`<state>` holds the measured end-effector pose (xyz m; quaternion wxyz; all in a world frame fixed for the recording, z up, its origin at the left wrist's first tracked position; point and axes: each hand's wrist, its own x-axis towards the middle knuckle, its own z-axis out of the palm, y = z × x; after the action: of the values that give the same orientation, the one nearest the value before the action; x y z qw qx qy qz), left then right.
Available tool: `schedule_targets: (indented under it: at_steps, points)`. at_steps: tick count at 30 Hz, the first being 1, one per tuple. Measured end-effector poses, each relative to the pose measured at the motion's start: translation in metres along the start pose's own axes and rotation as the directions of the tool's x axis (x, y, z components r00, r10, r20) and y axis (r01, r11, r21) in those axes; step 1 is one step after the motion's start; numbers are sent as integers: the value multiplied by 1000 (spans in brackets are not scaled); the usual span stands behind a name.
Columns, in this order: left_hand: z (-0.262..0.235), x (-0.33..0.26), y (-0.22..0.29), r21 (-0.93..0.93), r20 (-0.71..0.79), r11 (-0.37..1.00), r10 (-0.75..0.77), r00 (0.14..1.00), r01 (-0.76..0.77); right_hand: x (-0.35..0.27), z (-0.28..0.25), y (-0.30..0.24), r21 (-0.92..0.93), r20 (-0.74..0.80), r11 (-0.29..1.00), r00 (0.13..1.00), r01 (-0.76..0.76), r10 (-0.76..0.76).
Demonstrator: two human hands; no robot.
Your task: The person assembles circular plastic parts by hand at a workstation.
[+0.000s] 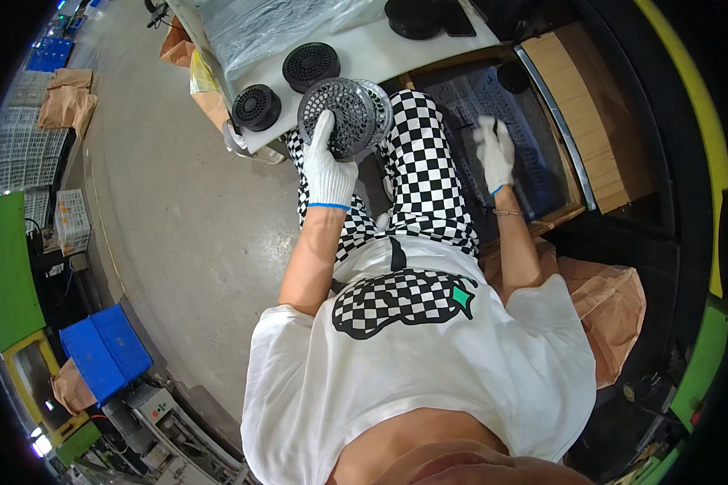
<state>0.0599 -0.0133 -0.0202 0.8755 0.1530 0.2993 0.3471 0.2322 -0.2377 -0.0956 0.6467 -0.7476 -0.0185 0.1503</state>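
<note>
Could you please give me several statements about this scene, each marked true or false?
1. The left hand holds a round openwork disc. True.
2. The right hand touches the left one. False: the right hand is apart, over a dark surface.
3. Black round parts stand on the white tabletop. True.
4. The trousers are plain blue. False: the trousers are black-and-white checked.

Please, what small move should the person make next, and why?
Perhaps bring the white-gloved right hand over to steady the dark-grey, round, perforated disc: only the white-gloved left hand grips it, a paler, round, perforated disc shows partly behind it, and the right hand is apart from both.
</note>
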Motion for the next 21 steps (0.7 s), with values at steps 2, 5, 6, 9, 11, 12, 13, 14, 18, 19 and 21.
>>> schedule_targets:
  at_steps: [2, 5, 6, 9, 11, 12, 13, 14, 18, 19, 21]
  points:
    - [5, -3, -4, 22, 12, 1000, -8, 1000, 7, -35, 28, -84, 58, 214, 994, 971, 96, -106]
    - [16, -14, -7, 45, 29, 999, -29, 999, 28, -59, 58, -113, 138, 479, 973, 847, 185, -229]
    - [16, -14, -7, 46, 35, 999, -26, 999, 25, -63, 65, -113, 132, 541, 977, 814, 166, -212]
    - [19, -20, -4, 164, 217, 986, -54, 975, 18, -54, 80, -101, 39, 507, 879, 748, 475, -427]
    - [17, -20, 2, 186, 235, 982, -48, 971, 4, -54, 81, -110, 36, 545, 885, 733, 464, -407]
    - [16, -21, 5, 206, 257, 979, -50, 965, -4, -52, 82, -113, 118, 619, 913, 690, 390, -375]
    - [12, -17, 6, 179, 255, 984, -56, 965, 10, -52, 83, -117, 190, 687, 933, 637, 305, -349]
    - [10, -17, 7, 177, 255, 984, -53, 966, 8, -55, 82, -122, 191, 689, 933, 635, 306, -349]
    - [17, -20, 7, 135, 251, 991, -10, 968, -24, -60, 86, -129, 138, 670, 936, 666, 323, -328]
    - [19, -20, 7, 110, 225, 994, -12, 974, -14, -60, 88, -125, 319, 545, 812, 606, 490, -580]
    - [20, -20, 7, 114, 206, 993, 7, 978, -31, -67, 80, -129, 230, 609, 930, 702, 288, -368]
